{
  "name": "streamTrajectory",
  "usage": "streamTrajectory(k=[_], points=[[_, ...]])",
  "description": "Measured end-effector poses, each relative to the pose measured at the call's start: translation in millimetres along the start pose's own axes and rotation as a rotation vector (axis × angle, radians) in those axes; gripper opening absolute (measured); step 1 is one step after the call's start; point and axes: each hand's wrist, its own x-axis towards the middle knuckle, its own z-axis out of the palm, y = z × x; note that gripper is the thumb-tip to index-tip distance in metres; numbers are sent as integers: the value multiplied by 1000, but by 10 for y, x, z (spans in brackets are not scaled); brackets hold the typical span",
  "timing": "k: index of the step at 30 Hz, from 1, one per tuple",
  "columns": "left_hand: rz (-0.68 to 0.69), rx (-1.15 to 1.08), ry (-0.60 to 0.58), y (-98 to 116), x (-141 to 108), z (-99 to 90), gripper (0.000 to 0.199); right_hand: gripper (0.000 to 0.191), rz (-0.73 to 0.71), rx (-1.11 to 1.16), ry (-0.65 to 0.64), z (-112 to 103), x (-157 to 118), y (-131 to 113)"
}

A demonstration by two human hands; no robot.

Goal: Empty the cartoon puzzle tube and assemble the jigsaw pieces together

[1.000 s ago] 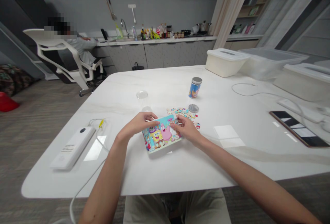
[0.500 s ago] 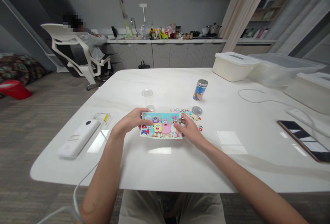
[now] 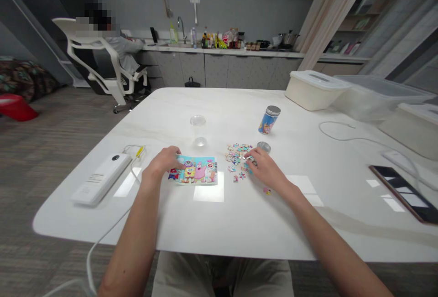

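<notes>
My left hand [image 3: 162,162] grips the left end of a cartoon picture card [image 3: 200,171], thumb on top, and the card lies low over the table. My right hand [image 3: 268,169] reaches into a heap of small jigsaw puzzle pieces [image 3: 236,152], its fingers bent and slightly apart at the heap's right side. Whether a fingertip has a piece under it is hard to see. A round metal lid [image 3: 264,145] lies just behind that hand. Behind the card stands a clear empty jar [image 3: 198,129]. A blue cartoon canister [image 3: 269,121] with a silver lid is farther back.
On the left lie a white power bank [image 3: 102,179] and its cable. A phone [image 3: 404,192] and another cable [image 3: 342,138] are on the right. Storage boxes [image 3: 316,91] line the back right. A person [image 3: 125,53] sits in a chair near the kitchen counter.
My right hand has let go of the card and moved to the puzzle pieces. The card, held by my left hand alone, has shifted left and lower, uncovering the pieces.
</notes>
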Motion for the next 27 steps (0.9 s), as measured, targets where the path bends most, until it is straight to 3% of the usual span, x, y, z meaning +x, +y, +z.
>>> streamTrajectory(k=[4, 7, 8, 10, 12, 15, 21, 27], points=[[135, 305, 174, 156, -95, 96, 45, 24, -144, -72, -59, 149, -50, -20], [446, 284, 267, 334, -240, 144, 32, 29, -214, -126, -116, 229, -73, -3], [550, 265, 240, 399, -287, 168, 21, 30, -218, -139, -129, 241, -76, 10], [636, 264, 61, 523, -365, 241, 3, 29, -203, -159, -131, 239, -74, 35], [584, 291, -121, 615, -413, 335, 11, 27, -183, -157, -113, 211, -66, 48], [554, 343, -168, 662, -428, 457, 11, 23, -163, -124, -89, 153, -49, 37], [672, 451, 8, 645, -375, 516, 15, 21, -137, -99, -90, 116, -33, 4], [897, 494, 328, 782, -332, 702, 16, 24, -183, -111, -89, 142, -30, -13]])
